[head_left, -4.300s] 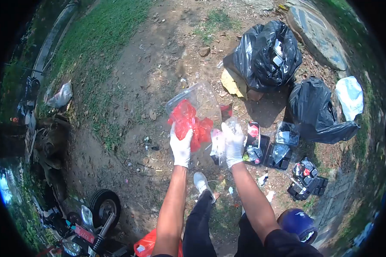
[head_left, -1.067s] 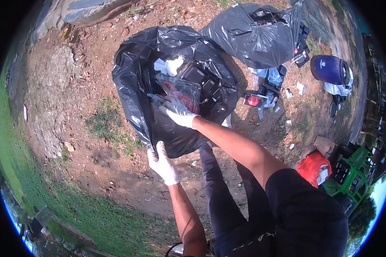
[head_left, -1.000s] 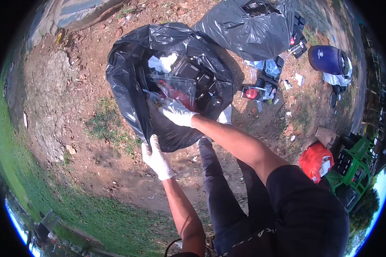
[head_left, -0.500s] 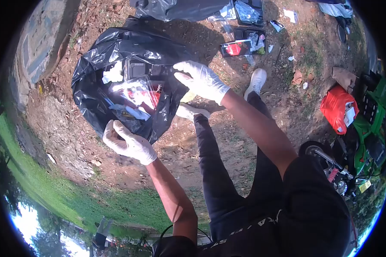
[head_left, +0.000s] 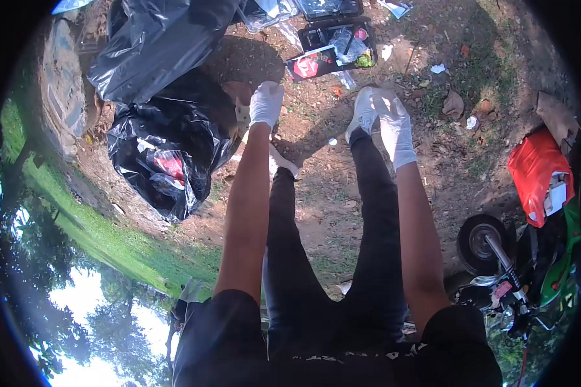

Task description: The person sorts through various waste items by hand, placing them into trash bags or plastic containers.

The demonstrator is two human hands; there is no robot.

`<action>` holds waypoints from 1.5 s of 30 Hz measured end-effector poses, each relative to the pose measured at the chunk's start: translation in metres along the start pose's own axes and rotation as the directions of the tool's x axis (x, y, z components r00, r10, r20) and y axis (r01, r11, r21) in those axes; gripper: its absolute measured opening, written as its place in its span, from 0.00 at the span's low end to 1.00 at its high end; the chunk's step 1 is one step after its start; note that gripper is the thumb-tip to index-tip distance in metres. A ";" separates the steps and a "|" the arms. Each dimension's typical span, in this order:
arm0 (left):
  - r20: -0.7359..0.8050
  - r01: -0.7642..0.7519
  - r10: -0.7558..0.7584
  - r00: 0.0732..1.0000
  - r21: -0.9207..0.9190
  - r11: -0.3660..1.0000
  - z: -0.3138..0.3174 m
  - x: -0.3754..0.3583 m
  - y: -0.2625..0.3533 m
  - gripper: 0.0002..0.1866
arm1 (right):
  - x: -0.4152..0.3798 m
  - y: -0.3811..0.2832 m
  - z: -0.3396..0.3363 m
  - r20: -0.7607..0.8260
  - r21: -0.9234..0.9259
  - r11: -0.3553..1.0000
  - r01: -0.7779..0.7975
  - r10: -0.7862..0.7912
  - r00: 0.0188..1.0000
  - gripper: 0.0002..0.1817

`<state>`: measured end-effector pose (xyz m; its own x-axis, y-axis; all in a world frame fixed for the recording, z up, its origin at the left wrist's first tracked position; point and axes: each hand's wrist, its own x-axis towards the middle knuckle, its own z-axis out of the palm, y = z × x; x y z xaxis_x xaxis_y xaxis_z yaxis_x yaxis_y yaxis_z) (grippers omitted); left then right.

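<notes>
My left hand (head_left: 265,104), in a white glove, hangs right of an open black bag (head_left: 200,122); its fingers look curled together, and what they hold, if anything, is hidden. Clear plastic and a red piece (head_left: 170,164) lie inside the bag. My right hand (head_left: 394,126), also gloved, overlaps a white shoe (head_left: 363,111), and its fingers are hard to separate from it. Beyond the hands lies an open black tray (head_left: 315,40) with clear plastic, a red-and-black label (head_left: 308,65) and a green scrap (head_left: 365,60).
Another black bag (head_left: 161,48) adjoins the open one at the upper left. More containers (head_left: 329,8) stand at the top edge. A red bag (head_left: 529,171) and a motorcycle wheel (head_left: 485,245) are at the right. Scraps and leaves (head_left: 453,104) dot the dirt.
Both hands have left the open bag's rim and moved right. The view has shifted, and the bag's opening looks smaller, with less of its contents showing.
</notes>
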<state>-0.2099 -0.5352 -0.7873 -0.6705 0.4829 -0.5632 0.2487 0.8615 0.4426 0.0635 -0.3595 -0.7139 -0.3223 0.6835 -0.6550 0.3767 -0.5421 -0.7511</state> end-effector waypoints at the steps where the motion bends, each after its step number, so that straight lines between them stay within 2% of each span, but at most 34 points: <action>1: 0.091 0.038 -0.049 0.995 0.123 0.992 0.017 0.008 0.006 0.20 | 0.006 0.001 -0.015 -0.055 0.140 0.989 -0.038 0.046 0.997 0.15; 3: 0.167 -0.010 -0.025 0.986 0.202 0.979 0.038 0.019 0.032 0.21 | 0.007 0.001 -0.034 -0.095 0.114 0.993 -0.008 0.019 0.995 0.16; 5: 0.229 -0.069 0.004 0.973 0.275 0.959 0.058 0.038 0.055 0.22 | 0.006 0.003 -0.042 -0.145 0.313 0.950 -0.006 0.054 0.988 0.18; 6: 0.266 -0.135 0.059 0.962 0.280 0.951 0.070 0.046 0.061 0.21 | 0.004 0.006 -0.037 -0.191 0.302 0.950 -0.086 0.149 0.970 0.19; 7: 0.303 -0.202 0.112 0.946 0.282 0.938 0.080 0.056 0.066 0.20 | 0.002 0.014 -0.033 -0.196 0.323 0.942 -0.091 0.160 0.967 0.19; 9: 0.310 -0.219 0.111 0.944 0.341 0.914 0.102 0.074 0.071 0.23 | -0.002 0.032 -0.020 -0.196 0.450 0.886 -0.116 0.225 0.954 0.12; 10: 0.304 -0.231 0.116 0.946 0.377 0.897 0.110 0.084 0.075 0.25 | -0.001 0.042 -0.014 -0.149 0.538 0.829 -0.154 0.273 0.951 0.13; 11: 0.308 -0.234 0.115 0.944 0.385 0.892 0.116 0.094 0.076 0.25 | 0.000 0.053 -0.007 -0.128 0.513 0.836 -0.196 0.300 0.945 0.16; 13: 0.277 -0.263 0.121 0.953 0.563 0.783 0.130 0.105 0.078 0.34 | 0.004 0.049 0.011 -0.097 0.533 0.808 -0.250 0.352 0.931 0.19; 14: 0.309 -0.287 0.117 0.944 0.591 0.754 0.139 0.114 0.071 0.42 | 0.009 0.054 0.016 -0.081 0.493 0.830 -0.261 0.343 0.936 0.19; 15: 0.324 -0.302 0.123 0.938 0.591 0.748 0.152 0.121 0.065 0.42 | 0.016 0.057 0.020 -0.069 0.457 0.848 -0.270 0.336 0.939 0.20; 17: 0.208 -0.288 0.200 0.958 0.703 0.650 0.174 0.135 0.050 0.45 | 0.034 0.072 0.035 -0.089 0.476 0.856 -0.203 0.276 0.957 0.20; 18: 0.251 -0.290 0.156 0.955 0.688 0.665 0.179 0.143 0.046 0.48 | 0.038 0.069 0.044 -0.092 0.480 0.851 -0.212 0.289 0.953 0.20; 19: 0.251 -0.333 0.220 0.943 0.722 0.606 0.183 0.147 0.041 0.48 | 0.043 0.066 0.050 -0.058 0.475 0.845 -0.243 0.306 0.950 0.19; 21: 0.269 -0.316 0.167 0.948 0.771 0.553 0.190 0.152 0.041 0.43 | 0.050 0.056 0.056 -0.014 0.464 0.839 -0.286 0.329 0.944 0.19; 22: 0.238 -0.317 0.212 0.948 0.766 0.559 0.191 0.153 0.039 0.34 | 0.051 0.052 0.055 0.034 0.495 0.816 -0.300 0.327 0.945 0.19; 24: 0.216 -0.298 0.208 0.954 0.762 0.575 0.197 0.160 0.028 0.31 | 0.055 0.053 0.061 0.064 0.573 0.770 -0.282 0.301 0.952 0.18; 26: 0.195 -0.283 0.208 0.958 0.746 0.603 0.197 0.159 0.018 0.22 | 0.055 0.047 0.070 0.091 0.558 0.766 -0.320 0.326 0.941 0.18; 27: 0.204 -0.286 0.202 0.958 0.751 0.595 0.196 0.155 0.013 0.22 | 0.053 0.043 0.074 0.115 0.543 0.761 -0.355 0.352 0.929 0.17; 29: 0.123 -0.306 0.309 0.943 0.687 0.659 0.193 0.152 0.011 0.17 | 0.051 0.053 0.081 0.121 0.585 0.730 -0.352 0.351 0.929 0.17; 30: 0.125 -0.312 0.312 0.942 0.666 0.677 0.190 0.153 0.011 0.15 | 0.051 0.057 0.081 0.125 0.573 0.746 -0.340 0.330 0.936 0.17; 33: 0.107 -0.379 0.391 0.914 0.567 0.731 0.173 0.154 0.014 0.13 | 0.054 0.059 0.073 0.118 0.508 0.793 -0.337 0.323 0.939 0.20; 35: 0.098 -0.395 0.415 0.905 0.555 0.732 0.161 0.156 0.018 0.14 | 0.058 0.059 0.065 0.051 0.423 0.828 -0.368 0.383 0.922 0.24; 36: 0.115 -0.392 0.388 0.914 0.489 0.779 0.156 0.158 0.021 0.13 | 0.059 0.061 0.060 0.054 0.387 0.861 -0.329 0.335 0.941 0.27; 37: 0.137 -0.384 0.361 0.922 0.421 0.822 0.152 0.159 0.023 0.13 | 0.057 0.063 0.058 0.045 0.393 0.861 -0.325 0.334 0.941 0.27; 38: 0.167 -0.436 0.403 0.900 0.350 0.829 0.148 0.156 0.030 0.12 | 0.057 0.062 0.057 0.043 0.411 0.845 -0.341 0.356 0.933 0.26; 39: 0.169 -0.445 0.411 0.896 0.347 0.826 0.148 0.155 0.038 0.12 | 0.057 0.061 0.055 0.042 0.427 0.831 -0.357 0.376 0.926 0.26; 41: 0.388 -0.611 0.486 0.783 0.335 0.717 0.149 0.154 0.050 0.13 | 0.057 0.063 0.053 0.041 0.423 0.819 -0.387 0.410 0.911 0.23; 42: 0.407 -0.702 0.578 0.708 0.309 0.642 0.152 0.151 0.053 0.13 | 0.056 0.065 0.055 0.038 0.435 0.816 -0.380 0.405 0.914 0.22; 43: 0.411 -0.704 0.578 0.705 0.310 0.639 0.156 0.147 0.056 0.13 | 0.055 0.068 0.054 0.049 0.440 0.809 -0.389 0.411 0.910 0.21; 45: 0.514 -0.760 0.560 0.650 0.418 0.498 0.165 0.143 0.064 0.13 | 0.055 0.072 0.053 0.059 0.452 0.800 -0.395 0.415 0.908 0.20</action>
<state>-0.1740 -0.3854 -0.9547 0.0631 0.8766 -0.4771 0.9255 0.1274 0.3566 0.0273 -0.3867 -0.8087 -0.1873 0.3668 -0.9112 0.0355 -0.9245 -0.3795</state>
